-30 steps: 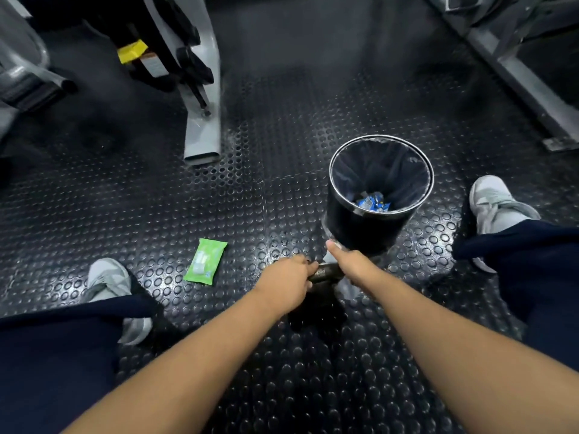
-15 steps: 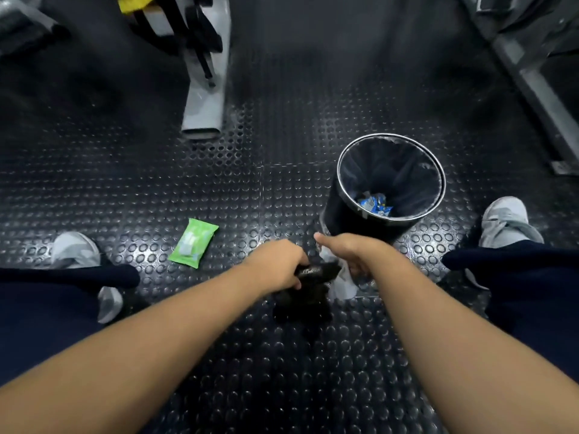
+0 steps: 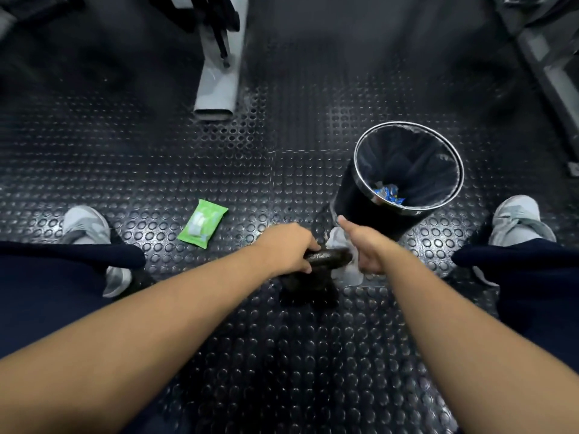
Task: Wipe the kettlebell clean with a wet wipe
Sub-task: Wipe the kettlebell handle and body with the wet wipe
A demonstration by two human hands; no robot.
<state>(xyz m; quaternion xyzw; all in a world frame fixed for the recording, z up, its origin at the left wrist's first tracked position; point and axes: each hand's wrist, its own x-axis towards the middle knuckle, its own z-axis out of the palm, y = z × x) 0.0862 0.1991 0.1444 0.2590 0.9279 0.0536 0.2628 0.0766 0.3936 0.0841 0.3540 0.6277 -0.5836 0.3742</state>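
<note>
Here, right hand (image 3: 371, 250) grips crumpled white wipe (image 3: 353, 275) against glossy kettlebell (image 3: 329, 257).

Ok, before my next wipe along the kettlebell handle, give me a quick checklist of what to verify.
1. left hand grips the kettlebell by its handle: ok.
2. wet wipe held in the right hand, at the handle's end: ok.
3. Kettlebell base flat on the floor: cannot tell, too dark.
4. Wipe clean enough for another pass: cannot tell.
5. bin close by the right hand: ok.
6. wipe pack on the floor near the left hand: ok.
</note>
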